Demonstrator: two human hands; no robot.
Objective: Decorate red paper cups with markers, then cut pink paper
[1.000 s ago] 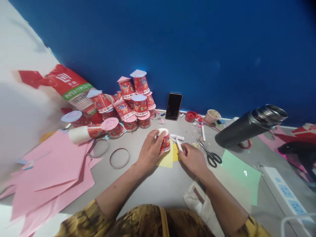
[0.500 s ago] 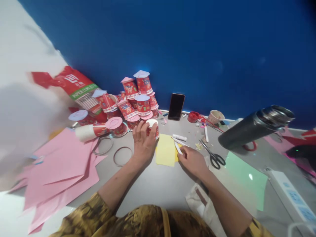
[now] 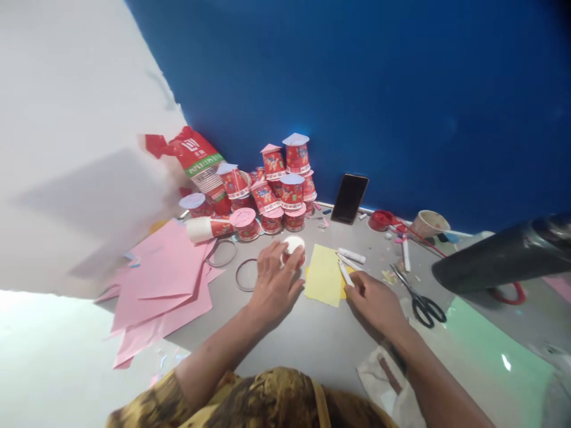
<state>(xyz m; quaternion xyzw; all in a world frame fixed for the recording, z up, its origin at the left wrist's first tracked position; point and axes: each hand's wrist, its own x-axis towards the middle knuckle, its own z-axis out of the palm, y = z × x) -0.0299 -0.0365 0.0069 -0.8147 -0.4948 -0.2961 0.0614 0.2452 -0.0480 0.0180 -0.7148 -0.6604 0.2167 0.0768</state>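
My left hand (image 3: 276, 279) rests on the grey table with its fingers around an upturned red paper cup (image 3: 293, 248), its white base facing up. To its right, my right hand (image 3: 377, 300) is closed on a white pen (image 3: 345, 274) whose tip lies over a yellow paper sheet (image 3: 324, 274). Behind the cup stands a pile of red paper cups (image 3: 276, 190) capped with pink and blue paper discs.
Pink paper sheets (image 3: 165, 279) lie at the left, with two thin rings (image 3: 246, 274) beside them. A phone (image 3: 349, 198) leans on the blue wall. Scissors (image 3: 422, 300), a green sheet (image 3: 499, 351), a dark flask (image 3: 504, 258), a white glue stick (image 3: 351, 255) and a red packet (image 3: 196, 160) are around.
My left hand carried the red cup off the yellow sheet to the left and set it on the table near the cup pile. The view swung left. My right hand stayed put.
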